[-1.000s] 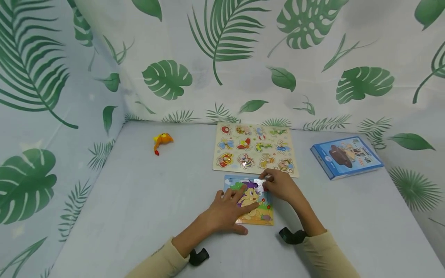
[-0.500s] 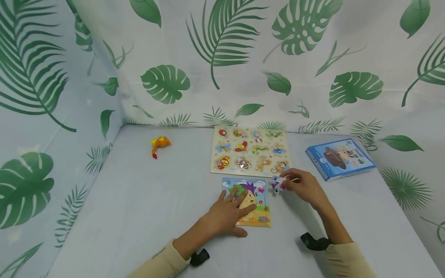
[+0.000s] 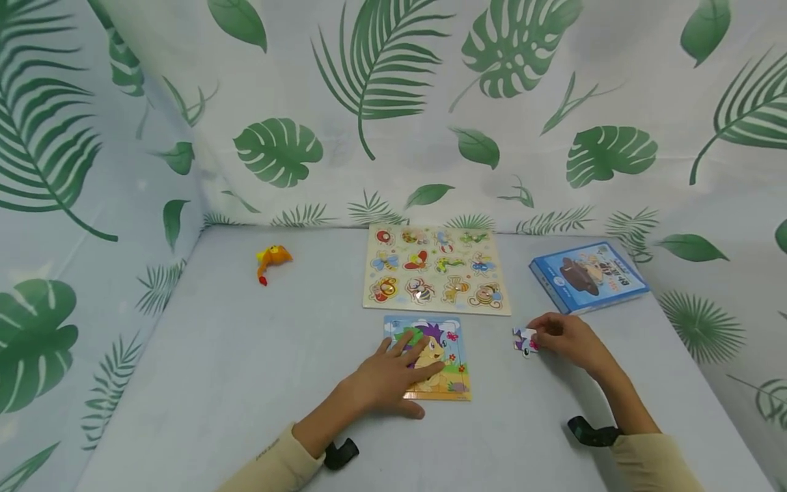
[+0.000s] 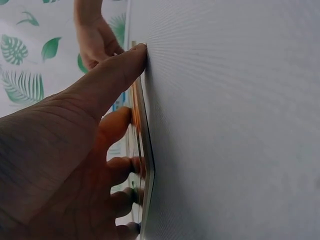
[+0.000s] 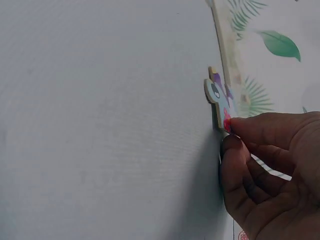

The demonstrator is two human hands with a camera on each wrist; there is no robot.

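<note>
A hedgehog jigsaw puzzle [image 3: 460, 374] in a flat square board lies on the table in the head view. My left hand [image 3: 389, 378] rests on its left part with fingers spread, covering some of the picture. In the left wrist view the fingertips [image 4: 125, 167] touch the puzzle's face, and the thumb lies past its near edge. To the right of the board, my right hand [image 3: 568, 339] pinches a small puzzle piece [image 3: 525, 342] between thumb and index finger. Purple, white, a dark eye and a pink patch show on this piece [image 5: 218, 100] in the right wrist view.
Just behind the jigsaw is a wooden insect peg puzzle [image 3: 436, 270]. A blue box [image 3: 587, 275] with a hat picture lies at the back right. An orange toy [image 3: 273, 257] sits far left. Leaf-printed cloth [image 3: 344, 102] walls the table's back and left side.
My right hand has drawn the puzzle piece off the board's upper right corner and carried it to the right. My left hand has stayed on the puzzle. The head view has shifted slightly.
</note>
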